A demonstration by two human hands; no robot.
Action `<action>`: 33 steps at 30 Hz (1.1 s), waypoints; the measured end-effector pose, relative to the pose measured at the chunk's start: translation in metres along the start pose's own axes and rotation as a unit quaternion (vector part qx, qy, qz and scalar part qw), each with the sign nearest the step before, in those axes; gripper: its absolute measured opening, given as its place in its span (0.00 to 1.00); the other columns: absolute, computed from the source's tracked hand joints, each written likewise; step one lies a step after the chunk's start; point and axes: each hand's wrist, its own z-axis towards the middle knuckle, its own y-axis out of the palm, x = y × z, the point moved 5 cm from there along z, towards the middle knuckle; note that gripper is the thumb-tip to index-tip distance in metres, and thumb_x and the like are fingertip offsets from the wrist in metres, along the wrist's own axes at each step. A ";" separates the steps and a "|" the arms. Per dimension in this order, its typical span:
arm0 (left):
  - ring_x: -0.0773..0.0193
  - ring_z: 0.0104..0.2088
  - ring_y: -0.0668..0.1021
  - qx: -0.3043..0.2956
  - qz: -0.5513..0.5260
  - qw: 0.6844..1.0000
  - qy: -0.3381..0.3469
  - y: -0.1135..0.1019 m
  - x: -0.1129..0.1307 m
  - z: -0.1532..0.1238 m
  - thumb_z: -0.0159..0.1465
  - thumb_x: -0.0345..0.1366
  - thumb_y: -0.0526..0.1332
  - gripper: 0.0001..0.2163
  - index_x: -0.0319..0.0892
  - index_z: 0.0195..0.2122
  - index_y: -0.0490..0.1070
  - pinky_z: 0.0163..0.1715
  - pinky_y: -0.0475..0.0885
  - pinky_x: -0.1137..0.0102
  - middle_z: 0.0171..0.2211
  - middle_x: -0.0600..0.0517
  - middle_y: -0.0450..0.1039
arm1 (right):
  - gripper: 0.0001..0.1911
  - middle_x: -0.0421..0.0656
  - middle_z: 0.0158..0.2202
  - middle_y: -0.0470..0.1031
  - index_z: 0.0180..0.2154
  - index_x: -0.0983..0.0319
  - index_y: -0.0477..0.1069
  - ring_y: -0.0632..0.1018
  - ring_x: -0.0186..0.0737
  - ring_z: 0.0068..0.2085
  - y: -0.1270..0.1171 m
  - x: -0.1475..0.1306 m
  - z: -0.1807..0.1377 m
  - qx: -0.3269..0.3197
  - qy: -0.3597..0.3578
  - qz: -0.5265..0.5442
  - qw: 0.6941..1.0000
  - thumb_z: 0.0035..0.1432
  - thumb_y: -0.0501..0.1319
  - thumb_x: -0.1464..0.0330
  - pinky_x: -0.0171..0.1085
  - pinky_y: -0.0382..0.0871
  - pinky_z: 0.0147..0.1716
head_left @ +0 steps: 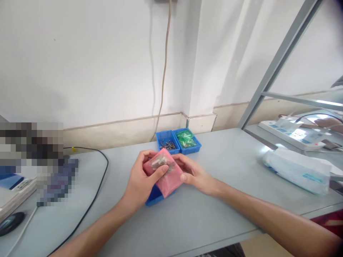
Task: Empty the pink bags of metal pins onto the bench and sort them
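Note:
Between both hands I hold a flat pink package [171, 181], tilted, with a clear plastic bag [159, 160] of small light parts on its top face. My left hand [143, 176] grips the left side, thumb pressed on the bag. The right edge is pinched by my right hand [194, 175], its thumb near the corner. Below the package a blue tray [154, 197] is partly hidden. Just behind stand two more blue bins: one bin [158, 135] with dark metal screws [168, 145], the other bin [197, 148] with a green bag [185, 138] of pale pieces.
A black cable [100, 182] curves across the table's left side, near a black mouse [12, 223]. To the right lie a white and blue plastic packet [297, 169] and a metal frame post [268, 78]. A wall [93, 64] closes the back.

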 end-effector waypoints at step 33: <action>0.36 0.78 0.52 -0.176 0.452 0.872 0.073 -0.041 -0.053 0.028 0.72 0.60 0.56 0.39 0.45 0.78 0.53 0.74 0.44 0.38 0.77 0.40 0.53 | 0.05 0.41 0.36 0.77 0.38 0.60 0.71 0.77 0.42 0.36 -0.026 0.032 0.004 0.106 0.158 -0.156 0.969 0.67 0.60 0.65 0.38 0.69 0.34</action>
